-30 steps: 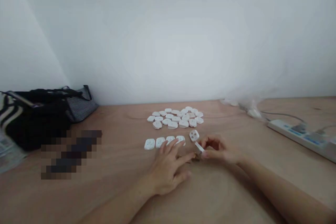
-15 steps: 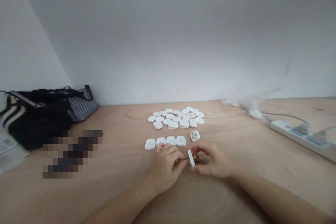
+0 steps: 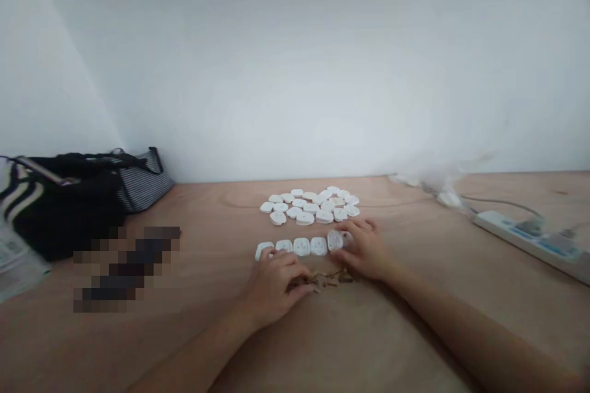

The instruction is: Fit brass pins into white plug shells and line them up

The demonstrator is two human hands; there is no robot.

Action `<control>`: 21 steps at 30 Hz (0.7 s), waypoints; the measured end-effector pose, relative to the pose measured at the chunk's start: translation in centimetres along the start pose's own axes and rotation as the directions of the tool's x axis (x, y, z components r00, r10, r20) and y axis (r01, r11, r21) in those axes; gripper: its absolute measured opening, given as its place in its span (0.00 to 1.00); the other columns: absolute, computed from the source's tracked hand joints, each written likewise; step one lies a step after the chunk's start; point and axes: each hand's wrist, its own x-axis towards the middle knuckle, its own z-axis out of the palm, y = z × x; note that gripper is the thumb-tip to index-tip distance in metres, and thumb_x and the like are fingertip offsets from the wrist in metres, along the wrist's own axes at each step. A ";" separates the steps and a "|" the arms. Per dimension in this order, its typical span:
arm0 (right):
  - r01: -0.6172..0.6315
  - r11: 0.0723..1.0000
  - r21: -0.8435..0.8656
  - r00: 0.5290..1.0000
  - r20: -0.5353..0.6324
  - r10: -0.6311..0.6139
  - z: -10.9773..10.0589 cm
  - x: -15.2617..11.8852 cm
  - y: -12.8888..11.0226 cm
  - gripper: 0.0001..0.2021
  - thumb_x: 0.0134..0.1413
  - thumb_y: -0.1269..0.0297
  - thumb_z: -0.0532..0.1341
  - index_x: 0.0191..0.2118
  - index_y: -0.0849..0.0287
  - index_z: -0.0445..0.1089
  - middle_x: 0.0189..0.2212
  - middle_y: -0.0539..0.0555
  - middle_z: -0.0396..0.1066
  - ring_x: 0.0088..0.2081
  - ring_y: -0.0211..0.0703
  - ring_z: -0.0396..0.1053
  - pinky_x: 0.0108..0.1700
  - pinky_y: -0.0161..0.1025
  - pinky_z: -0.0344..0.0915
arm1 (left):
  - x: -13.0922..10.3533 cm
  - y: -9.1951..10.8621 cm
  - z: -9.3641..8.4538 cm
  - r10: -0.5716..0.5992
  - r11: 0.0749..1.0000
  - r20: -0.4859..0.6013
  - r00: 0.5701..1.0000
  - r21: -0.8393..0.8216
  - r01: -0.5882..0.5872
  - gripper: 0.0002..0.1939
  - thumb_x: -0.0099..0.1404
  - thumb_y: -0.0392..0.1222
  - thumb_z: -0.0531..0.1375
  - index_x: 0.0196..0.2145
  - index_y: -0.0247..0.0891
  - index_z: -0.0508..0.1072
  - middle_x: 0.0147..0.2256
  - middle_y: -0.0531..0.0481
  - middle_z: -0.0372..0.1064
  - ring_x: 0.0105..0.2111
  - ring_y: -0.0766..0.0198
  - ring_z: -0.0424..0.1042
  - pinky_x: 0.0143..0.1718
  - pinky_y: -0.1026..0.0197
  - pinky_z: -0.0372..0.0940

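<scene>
A person's right hand (image 3: 364, 250) grips a white piece (image 3: 335, 241) at the right end of a row of white pieces (image 3: 301, 247) on a wooden tabletop (image 3: 391, 344), its fingers clamped on the piece's edges, while the left hand (image 3: 275, 282) bends over small brass-coloured parts (image 3: 329, 284) just in front of the row. The left hand's fingers are curled, with the thumb low beside the parts; whether they are together on any part, one cannot tell. Behind the row sits a loose cluster of similar white pieces (image 3: 305, 218), some touching or overlapping. Well to the left of the row stands a black bag (image 3: 78, 215) with pale stripes, a finely striped pouch (image 3: 142, 187) against its right side and clear plastic wrapping (image 3: 18, 264) in front; the contents of the bag and pouch are hidden. To the right of the row and farther back, a crumpled clear plastic bag (image 3: 437, 181) appears to hold something whitish, too blurred to identify. Nearer on that side lies a white power strip (image 3: 498, 227) bearing two plugs (image 3: 530, 226), its far right portion cut off by the frame edge. The black bag and the wrapping are also cut off, at the left. One more white piece (image 3: 347, 238) beside the gripped one is partly covered by the right hand, and the left hand overlaps the near edges of the row's leftmost pieces. A pixelated patch (image 3: 129, 270) left of the row obscures a dark item.
</scene>
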 end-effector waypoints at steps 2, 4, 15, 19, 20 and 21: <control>0.004 1.000 -0.017 0.999 0.043 -0.003 0.3 0.1 0.1 0.22 0.46 0.54 0.62 0.48 0.51 0.62 0.48 0.57 0.67 0.53 0.56 0.59 0.55 0.60 0.39 | 0.1 -0.3 0.1 -0.037 0.999 -0.038 0.999 0.006 0.037 0.07 0.59 0.46 0.60 0.34 0.42 0.74 0.32 0.52 0.70 0.36 0.59 0.67 0.43 0.53 0.51; -0.007 1.000 -0.012 0.998 0.063 0.007 0.4 0.1 0.5 0.25 0.45 0.51 0.62 0.50 0.50 0.61 0.51 0.57 0.65 0.54 0.57 0.57 0.55 0.62 0.39 | 0.2 -0.7 0.1 -0.082 0.996 -0.085 0.993 0.015 0.084 0.08 0.59 0.46 0.60 0.35 0.42 0.74 0.33 0.51 0.70 0.37 0.58 0.67 0.44 0.53 0.52; -0.181 0.920 0.347 0.979 0.151 0.135 0.5 0.0 3.9 0.24 0.43 0.56 0.65 0.47 0.56 0.64 0.44 0.53 0.69 0.47 0.49 0.65 0.49 0.48 0.59 | -0.6 -3.3 -0.3 -0.220 0.968 0.104 0.970 0.143 0.204 0.24 0.66 0.57 0.46 0.57 0.52 0.58 0.61 0.44 0.48 0.60 0.44 0.45 0.55 0.37 0.43; -0.201 0.902 0.383 0.977 0.152 0.153 0.8 0.1 3.9 0.20 0.43 0.58 0.66 0.44 0.57 0.66 0.38 0.51 0.71 0.41 0.46 0.68 0.46 0.45 0.62 | -0.8 -3.0 0.2 -0.278 0.958 0.181 0.943 0.128 0.258 0.27 0.66 0.60 0.43 0.59 0.51 0.55 0.62 0.41 0.44 0.62 0.43 0.40 0.56 0.36 0.40; -0.207 0.897 0.390 0.976 0.149 0.160 0.8 0.1 3.9 0.20 0.42 0.58 0.66 0.43 0.57 0.66 0.37 0.51 0.71 0.40 0.45 0.68 0.45 0.45 0.62 | -0.8 -3.0 0.3 -0.282 0.957 0.187 0.941 0.122 0.263 0.27 0.66 0.60 0.42 0.59 0.50 0.55 0.63 0.41 0.44 0.62 0.44 0.40 0.56 0.37 0.40; -0.214 0.892 0.397 0.975 0.144 0.170 0.7 0.1 3.9 0.20 0.42 0.58 0.67 0.42 0.57 0.66 0.37 0.51 0.71 0.39 0.45 0.68 0.44 0.44 0.63 | -0.8 -3.1 0.5 -0.285 0.957 0.192 0.939 0.117 0.267 0.28 0.66 0.60 0.42 0.59 0.50 0.54 0.63 0.41 0.43 0.62 0.44 0.39 0.56 0.37 0.40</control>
